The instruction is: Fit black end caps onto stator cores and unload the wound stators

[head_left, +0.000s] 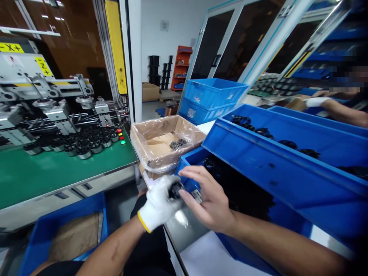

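Observation:
My left hand, in a white knit glove with a yellow cuff edge, is closed around a small round black part. Bare and with fingers apart, my right hand is just to the right of it. Its thumb tip reaches the edge of the part; whether it touches is hard to tell. Beneath and behind the right hand is a blue bin with dark parts inside. A larger blue crate, tilted above that bin, has several black round parts in it.
A plastic-lined cardboard box holding a few parts stands ahead. On the left, many black-and-silver parts cover part of a green machine table. Stacked blue crates are behind. A co-worker's gloved hand shows far right.

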Action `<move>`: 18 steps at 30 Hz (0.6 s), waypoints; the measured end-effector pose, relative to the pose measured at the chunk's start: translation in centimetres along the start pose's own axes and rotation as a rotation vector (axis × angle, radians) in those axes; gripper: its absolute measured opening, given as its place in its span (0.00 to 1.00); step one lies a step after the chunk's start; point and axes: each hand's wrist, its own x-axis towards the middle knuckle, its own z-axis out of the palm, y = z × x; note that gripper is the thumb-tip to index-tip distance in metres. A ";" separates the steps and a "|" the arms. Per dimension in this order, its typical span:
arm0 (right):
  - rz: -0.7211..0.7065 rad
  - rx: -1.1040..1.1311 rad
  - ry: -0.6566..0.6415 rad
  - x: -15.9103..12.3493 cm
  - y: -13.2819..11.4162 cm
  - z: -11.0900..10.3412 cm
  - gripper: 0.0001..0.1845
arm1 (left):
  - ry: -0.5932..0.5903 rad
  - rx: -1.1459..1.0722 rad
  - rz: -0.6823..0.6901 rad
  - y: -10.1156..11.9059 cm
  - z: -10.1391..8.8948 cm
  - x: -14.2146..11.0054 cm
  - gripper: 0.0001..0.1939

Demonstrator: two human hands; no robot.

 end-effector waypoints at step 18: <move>-0.086 0.118 -0.099 -1.0 0.0 1.4 0.26 | -0.036 0.273 0.469 4.6 -7.1 -0.8 0.32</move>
